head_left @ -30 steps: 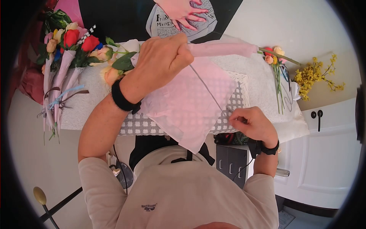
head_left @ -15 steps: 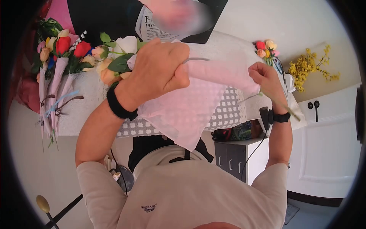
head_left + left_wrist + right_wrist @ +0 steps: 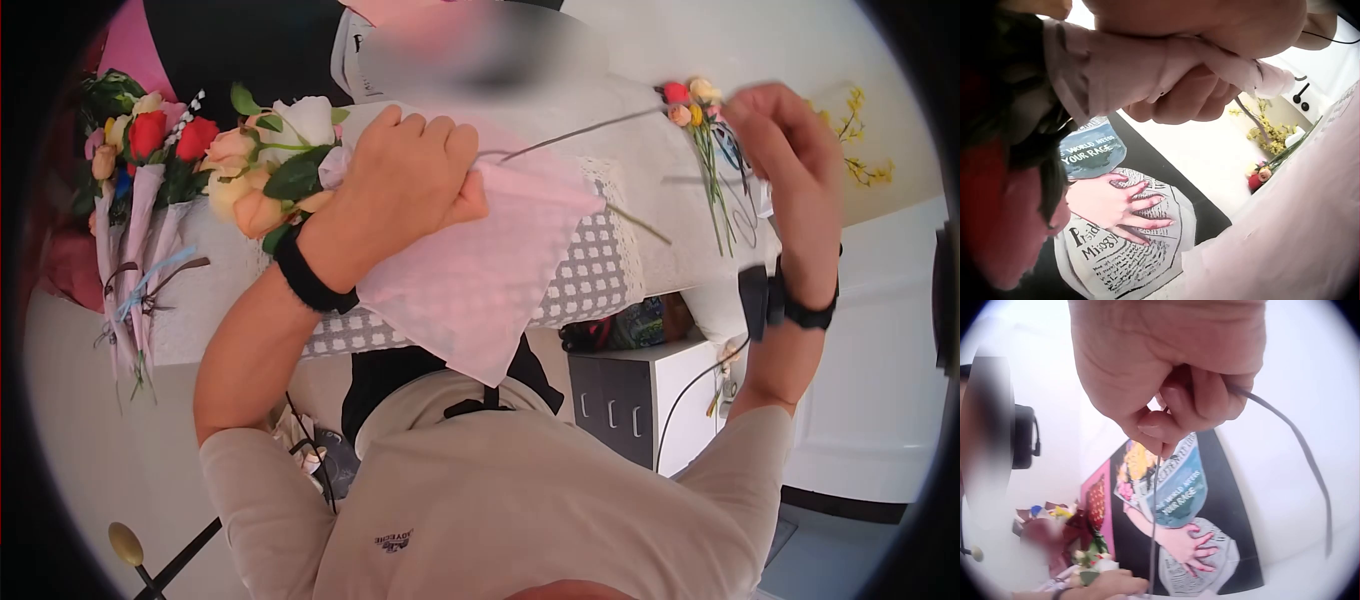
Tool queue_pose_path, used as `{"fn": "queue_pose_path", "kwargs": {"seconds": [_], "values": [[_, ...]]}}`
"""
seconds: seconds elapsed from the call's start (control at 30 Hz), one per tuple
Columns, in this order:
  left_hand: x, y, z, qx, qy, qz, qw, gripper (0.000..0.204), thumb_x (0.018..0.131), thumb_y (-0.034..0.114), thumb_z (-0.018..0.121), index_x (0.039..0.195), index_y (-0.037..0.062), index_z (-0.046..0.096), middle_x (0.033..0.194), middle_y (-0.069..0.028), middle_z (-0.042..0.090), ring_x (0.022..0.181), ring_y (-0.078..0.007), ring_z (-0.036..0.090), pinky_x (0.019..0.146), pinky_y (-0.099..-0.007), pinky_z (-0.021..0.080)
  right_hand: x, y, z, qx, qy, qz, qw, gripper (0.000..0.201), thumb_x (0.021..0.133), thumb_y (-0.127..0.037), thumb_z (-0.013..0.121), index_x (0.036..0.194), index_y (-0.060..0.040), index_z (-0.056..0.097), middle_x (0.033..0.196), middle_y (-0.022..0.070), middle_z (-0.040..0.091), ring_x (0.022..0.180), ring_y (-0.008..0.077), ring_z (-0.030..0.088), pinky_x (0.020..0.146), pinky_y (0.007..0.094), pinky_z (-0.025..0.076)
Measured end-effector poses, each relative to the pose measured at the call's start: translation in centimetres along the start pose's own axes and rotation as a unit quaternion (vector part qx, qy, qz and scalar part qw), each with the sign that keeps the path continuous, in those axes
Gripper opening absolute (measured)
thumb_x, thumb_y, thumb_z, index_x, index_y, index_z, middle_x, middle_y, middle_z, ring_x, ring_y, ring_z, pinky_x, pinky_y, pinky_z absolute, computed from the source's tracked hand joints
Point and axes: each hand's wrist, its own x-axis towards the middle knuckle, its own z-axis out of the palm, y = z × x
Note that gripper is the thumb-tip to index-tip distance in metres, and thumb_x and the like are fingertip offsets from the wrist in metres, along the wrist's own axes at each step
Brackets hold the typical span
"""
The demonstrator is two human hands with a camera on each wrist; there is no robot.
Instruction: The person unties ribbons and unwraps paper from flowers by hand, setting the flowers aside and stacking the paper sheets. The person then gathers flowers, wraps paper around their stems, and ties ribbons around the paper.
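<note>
My left hand (image 3: 410, 185) grips a bouquet's stems wrapped in pink paper (image 3: 1129, 69). Out of the wrap's left end come a white rose (image 3: 306, 120) and peach roses (image 3: 230, 180); at its right end a green stem (image 3: 640, 223) pokes out. Up and to the right, my right hand (image 3: 795, 165) pinches a thin grey ribbon (image 3: 590, 128) between thumb and fingers. The ribbon runs straight from there to the wrap beside my left hand, and its loose tail (image 3: 1300, 440) hangs past my right fingers. A flat pink sheet (image 3: 455, 290) lies beneath the bouquet, one corner over the table's front edge.
Several wrapped flower bunches (image 3: 145, 220) tied with ribbons lie at the table's left end. To the right are small loose flowers (image 3: 703, 100) with long stems and yellow blossom sprigs (image 3: 855, 160). A grey-and-white checked cloth (image 3: 590, 275) covers the front edge; a poster (image 3: 1210, 506) stands behind.
My right hand has moved from the front edge, past the wrap's right end, to the upper right, drawing the ribbon out straight. My left hand has kept its grip on the bouquet.
</note>
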Motion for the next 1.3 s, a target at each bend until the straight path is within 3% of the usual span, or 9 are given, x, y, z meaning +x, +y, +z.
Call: {"fn": "queue_pose_path", "kwargs": {"seconds": [0.17,0.37,0.5,0.57,0.63,0.87,1.07,1.1,1.3], "values": [[-0.2,-1.9,0.4,0.013,0.059,-0.062,0.996,0.021,0.082,0.018,0.067,0.073,0.0079,0.051,0.058,-0.0089,0.053,0.052,-0.0282,0.055,0.059,-0.0403,0.042,-5.9,-1.6,1.4,0.062,-0.059,-0.001,0.996,0.008,0.090,-0.006,0.070,0.089,0.0014,0.072,0.079,-0.0011,0.068,0.072,0.0050,0.059,0.066,0.0198,0.042],[0.7,-1.7,-1.3,-0.079,0.070,-0.141,0.984,0.021,0.086,0.016,0.065,0.072,0.0047,0.053,0.058,-0.0133,0.053,0.053,-0.0369,0.052,0.057,-0.0432,0.041,-6.0,3.1,6.1,0.017,-0.422,-0.038,0.906,0.006,0.090,-0.003,0.070,0.094,-0.0030,0.074,0.081,0.0087,0.073,0.070,0.0151,0.069,0.065,0.0279,0.052],[1.0,-0.9,-2.6,-0.238,0.108,-0.125,0.957,0.019,0.086,0.013,0.059,0.073,0.0040,0.049,0.060,-0.0150,0.047,0.054,-0.0395,0.045,0.056,-0.0463,0.037,-4.1,7.8,8.6,-0.012,-0.366,-0.036,0.930,0.016,0.089,-0.003,0.067,0.104,-0.0035,0.073,0.077,0.0155,0.065,0.066,0.0122,0.062,0.064,0.0315,0.049],[0.9,-0.8,-2.9,-0.300,0.128,-0.102,0.940,0.018,0.085,0.012,0.057,0.072,0.0041,0.047,0.061,-0.0154,0.044,0.054,-0.0400,0.042,0.056,-0.0469,0.035,-2.0,9.2,8.2,-0.053,-0.230,-0.136,0.962,0.012,0.093,-0.006,0.067,0.104,-0.0026,0.072,0.077,0.0084,0.067,0.069,0.0065,0.056,0.065,0.0280,0.047],[0.6,-1.1,-3.1,-0.354,0.032,-0.047,0.934,0.009,0.084,0.010,0.053,0.080,0.0020,0.051,0.068,-0.0123,0.047,0.060,-0.0381,0.040,0.062,-0.0444,0.036,0.0,10.9,7.8,0.022,-0.222,-0.054,0.973,0.011,0.096,-0.008,0.067,0.103,-0.0019,0.072,0.078,0.0034,0.067,0.071,0.0049,0.053,0.065,0.0263,0.046],[0.0,-1.1,-1.8,-0.157,-0.073,0.014,0.985,0.011,0.081,0.010,0.060,0.076,0.0063,0.050,0.063,-0.0124,0.051,0.057,-0.0367,0.046,0.061,-0.0434,0.038,2.0,5.2,3.1,0.049,-0.121,0.011,0.991,0.012,0.101,-0.012,0.069,0.102,-0.0006,0.071,0.079,-0.0076,0.062,0.070,0.0013,0.047,0.062,0.0216,0.038],[0.7,-1.7,-1.5,-0.043,0.080,-0.082,0.992,0.025,0.081,0.016,0.068,0.067,0.0067,0.050,0.052,-0.0124,0.049,0.049,-0.0343,0.052,0.054,-0.0421,0.040,-5.1,0.9,6.5,0.127,-0.260,-0.115,0.950,0.006,0.096,0.000,0.069,0.099,-0.0028,0.073,0.078,0.0007,0.070,0.064,0.0073,0.058,0.059,0.0262,0.046],[0.9,-1.5,-2.2,-0.083,0.068,-0.118,0.987,0.024,0.082,0.015,0.068,0.068,0.0063,0.050,0.053,-0.0131,0.048,0.049,-0.0358,0.050,0.054,-0.0422,0.040,-5.2,-0.5,6.8,0.088,-0.353,-0.013,0.932,0.007,0.094,0.001,0.066,0.097,0.0012,0.072,0.089,0.0057,0.074,0.079,0.0101,0.066,0.072,0.0256,0.051],[1.0,-1.0,-3.0,-0.222,0.079,-0.156,0.959,0.019,0.084,0.012,0.064,0.071,0.0059,0.050,0.056,-0.0139,0.046,0.052,-0.0371,0.048,0.056,-0.0424,0.038,-3.2,6.3,13.0,0.113,-0.298,0.000,0.948,0.011,0.099,-0.012,0.067,0.102,-0.0032,0.074,0.075,0.0009,0.066,0.065,0.0079,0.053,0.061,0.0276,0.045]]}}
